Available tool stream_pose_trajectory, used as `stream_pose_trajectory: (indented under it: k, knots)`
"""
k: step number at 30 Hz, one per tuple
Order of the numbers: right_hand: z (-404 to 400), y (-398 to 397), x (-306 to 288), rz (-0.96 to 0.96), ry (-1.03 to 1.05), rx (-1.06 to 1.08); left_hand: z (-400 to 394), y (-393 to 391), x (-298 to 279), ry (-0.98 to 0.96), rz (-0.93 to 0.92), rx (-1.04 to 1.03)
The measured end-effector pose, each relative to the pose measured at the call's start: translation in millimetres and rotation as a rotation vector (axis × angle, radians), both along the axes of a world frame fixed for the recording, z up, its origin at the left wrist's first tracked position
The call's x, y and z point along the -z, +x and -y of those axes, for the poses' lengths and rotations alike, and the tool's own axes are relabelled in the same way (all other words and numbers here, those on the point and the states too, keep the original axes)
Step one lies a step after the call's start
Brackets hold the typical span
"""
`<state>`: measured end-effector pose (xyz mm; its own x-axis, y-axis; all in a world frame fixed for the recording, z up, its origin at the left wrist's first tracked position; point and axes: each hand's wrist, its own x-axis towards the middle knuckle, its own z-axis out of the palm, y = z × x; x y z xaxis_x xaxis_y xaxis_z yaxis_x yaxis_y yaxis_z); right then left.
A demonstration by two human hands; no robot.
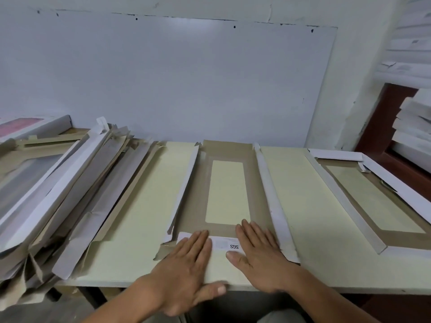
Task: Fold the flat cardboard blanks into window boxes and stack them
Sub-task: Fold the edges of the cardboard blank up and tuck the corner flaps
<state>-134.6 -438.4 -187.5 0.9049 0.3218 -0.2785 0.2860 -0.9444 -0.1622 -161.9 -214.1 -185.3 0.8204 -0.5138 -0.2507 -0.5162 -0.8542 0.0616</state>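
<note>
Pale tabletop [291,194] carries one blank [193,206], side flaps raised. Left hand [186,264] and right hand [258,255] press its near flap [224,244] with flat, unclenched fingers, gripping nothing. Risk: uneven pressure could skew the crease or tear the corner.

two hands [186,271], one folded box [373,201]

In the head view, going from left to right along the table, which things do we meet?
Pile of flat cardboard blanks → blank being folded, with the left hand then the right hand flat on its near flap → folded window box.
</note>
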Motion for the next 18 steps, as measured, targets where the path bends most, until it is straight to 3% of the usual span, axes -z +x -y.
stream_pose_trajectory:
  k: [3, 6, 10, 15, 18]
  knots:
    - [-4.5, 6.7, -10.5, -0.021, -0.084, -0.023, 20.9, 4.7, -6.6, 0.031, 0.121, -0.099]
    - [-12.5, 28.6, -35.8, 0.014, -0.158, -0.098, 48.3, 19.2, -16.1, -0.132, 0.31, -0.073]
    - [8.5, 76.3, -56.5, 0.11, -0.101, -0.152, 49.4, 28.8, -16.2, -0.342, 0.211, 0.003]
    - [81.4, 115.5, -61.7, 0.205, -0.492, -0.284, 11.1, 16.1, -12.4, -0.372, 0.181, 0.101]
    - [103.3, 113.7, -62.7, 0.195, -0.57, -0.304, -27.5, 17.2, -24.2, -0.352, 0.099, 0.15]
